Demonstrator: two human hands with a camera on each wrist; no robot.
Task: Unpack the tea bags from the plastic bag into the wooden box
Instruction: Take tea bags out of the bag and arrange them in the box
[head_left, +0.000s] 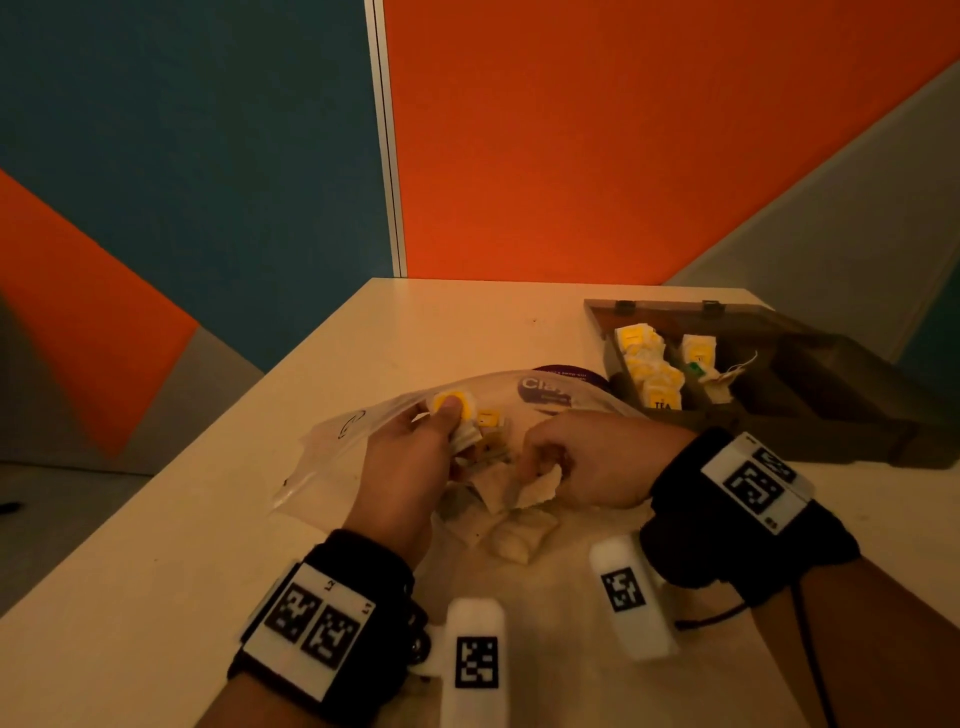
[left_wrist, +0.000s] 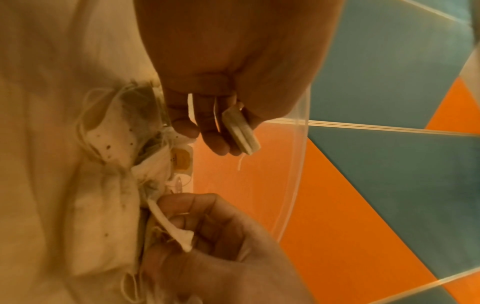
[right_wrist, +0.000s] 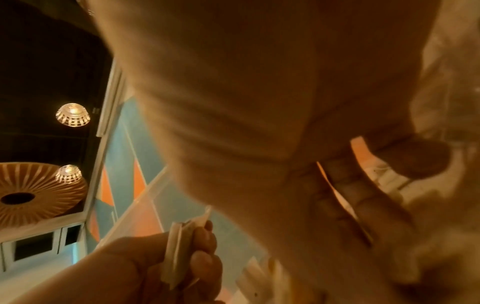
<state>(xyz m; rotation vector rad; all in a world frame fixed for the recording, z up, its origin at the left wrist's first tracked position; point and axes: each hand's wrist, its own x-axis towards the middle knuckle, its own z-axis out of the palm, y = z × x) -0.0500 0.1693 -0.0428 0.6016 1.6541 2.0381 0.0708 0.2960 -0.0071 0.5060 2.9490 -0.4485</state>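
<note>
At centre-left of the head view my left hand (head_left: 410, 457) pinches tagged tea bags (head_left: 470, 415) inside the plastic bag (head_left: 332, 441); my right hand (head_left: 582, 462) grips a limp one. Light, tear-prone: I'd hold tags. Wooden box (head_left: 779, 395) sits right on the bench (head_left: 156, 571).

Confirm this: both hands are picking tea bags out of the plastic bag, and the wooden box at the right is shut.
Not quite. The wooden box is open, as the head view shows, with tea bags already in its compartments. The rest holds: the left hand and the right hand each hold tea bags at the plastic bag.
</note>
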